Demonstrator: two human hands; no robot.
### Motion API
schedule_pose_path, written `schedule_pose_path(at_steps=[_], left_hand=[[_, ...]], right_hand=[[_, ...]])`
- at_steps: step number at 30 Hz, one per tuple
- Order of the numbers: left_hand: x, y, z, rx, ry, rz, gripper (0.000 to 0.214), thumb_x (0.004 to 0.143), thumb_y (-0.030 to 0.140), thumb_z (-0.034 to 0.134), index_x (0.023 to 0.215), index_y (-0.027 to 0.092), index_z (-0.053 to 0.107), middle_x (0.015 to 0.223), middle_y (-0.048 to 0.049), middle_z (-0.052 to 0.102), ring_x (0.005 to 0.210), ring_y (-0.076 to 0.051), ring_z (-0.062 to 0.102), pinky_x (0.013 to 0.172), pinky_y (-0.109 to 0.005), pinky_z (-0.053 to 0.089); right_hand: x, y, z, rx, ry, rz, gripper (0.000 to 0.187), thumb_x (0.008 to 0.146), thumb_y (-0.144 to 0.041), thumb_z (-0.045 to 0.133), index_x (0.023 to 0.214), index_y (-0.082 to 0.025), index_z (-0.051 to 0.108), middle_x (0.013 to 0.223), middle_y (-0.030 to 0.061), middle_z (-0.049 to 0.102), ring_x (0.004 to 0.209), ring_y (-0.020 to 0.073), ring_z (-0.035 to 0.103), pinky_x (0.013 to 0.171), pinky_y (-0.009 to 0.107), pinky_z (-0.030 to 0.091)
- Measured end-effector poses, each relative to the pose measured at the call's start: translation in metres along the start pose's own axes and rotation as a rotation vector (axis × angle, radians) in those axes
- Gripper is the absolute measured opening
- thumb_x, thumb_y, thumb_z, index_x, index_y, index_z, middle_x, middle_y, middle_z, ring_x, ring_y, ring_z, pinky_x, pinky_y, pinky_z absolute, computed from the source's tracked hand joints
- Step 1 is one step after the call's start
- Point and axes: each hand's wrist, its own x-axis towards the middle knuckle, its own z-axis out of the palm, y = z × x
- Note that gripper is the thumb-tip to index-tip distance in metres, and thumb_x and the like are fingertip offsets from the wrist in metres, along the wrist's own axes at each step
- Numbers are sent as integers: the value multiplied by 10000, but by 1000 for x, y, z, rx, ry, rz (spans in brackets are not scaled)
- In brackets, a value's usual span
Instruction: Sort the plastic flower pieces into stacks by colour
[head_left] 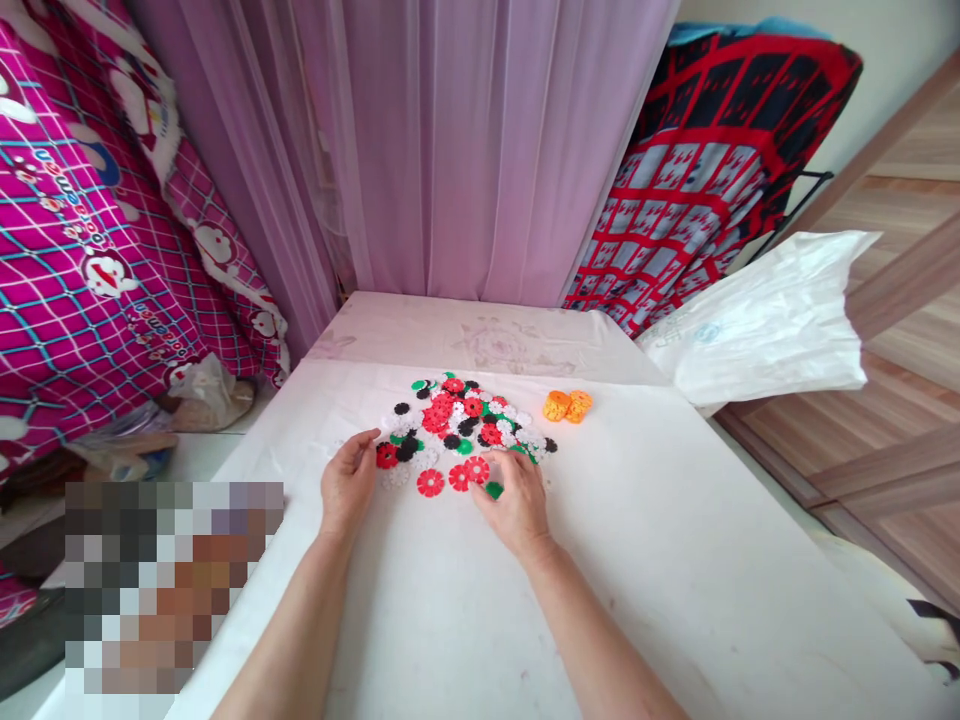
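Note:
A heap of small flower-shaped plastic discs (469, 420) in red, black, white and green lies on a white table (645, 560). My left hand (347, 482) rests at the heap's left edge, fingers loosely spread, fingertips beside a red and black disc (387, 455). My right hand (514, 500) is at the heap's near edge, fingers curled over a green disc (494, 489); whether it grips the disc I cannot make out. Two red discs (430, 483) lie loose between my hands. A short row of orange discs (566, 405) sits apart to the right.
A purple curtain (465, 150) hangs behind the table. A pink patterned blanket (82, 220) is at the left, a red and black one (712, 170) at the right. A white plastic bag (765, 325) lies by the table's right corner. Wooden floor shows at right.

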Motion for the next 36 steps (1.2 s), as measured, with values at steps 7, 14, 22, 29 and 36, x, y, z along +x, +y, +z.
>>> schedule_pose_path(at_steps=[7,14,22,29,36], left_hand=[[-1,-3,2,13,-9,3,412,803,474,505,1026,210,730,797,-24,734,690,-168,633,694,-293,498],[-2,-2,2,32,-12,-6,390,810,457,503,1019,222,733,810,-18,743,709,-170,651,696,-289,504],[0,-2,3,31,-18,-11,385,807,452,493,994,219,736,757,-19,730,714,-178,654,715,-301,510],[-1,0,2,32,-13,-9,382,799,453,494,981,221,737,734,-15,725,692,-177,651,696,-298,511],[-1,-3,2,34,-26,-8,398,808,455,489,1005,213,737,718,-14,716,692,-175,649,702,-295,506]], right_hand=[[-1,-10,8,4,-74,-21,272,745,-207,704,994,-233,596,985,40,715,950,242,609,866,377,425],[-1,-12,11,7,-111,-12,272,760,-227,707,1013,-230,606,1002,46,720,971,247,611,878,380,419],[0,-12,11,0,-126,-20,256,786,-256,708,1021,-224,611,1015,49,721,973,239,616,873,372,424],[-1,-10,12,-2,-134,-28,262,798,-275,701,1040,-223,613,1029,56,724,979,244,615,873,377,428],[-1,-9,12,17,-150,-23,290,797,-265,705,1066,-217,611,1058,65,722,1002,254,616,883,387,430]])
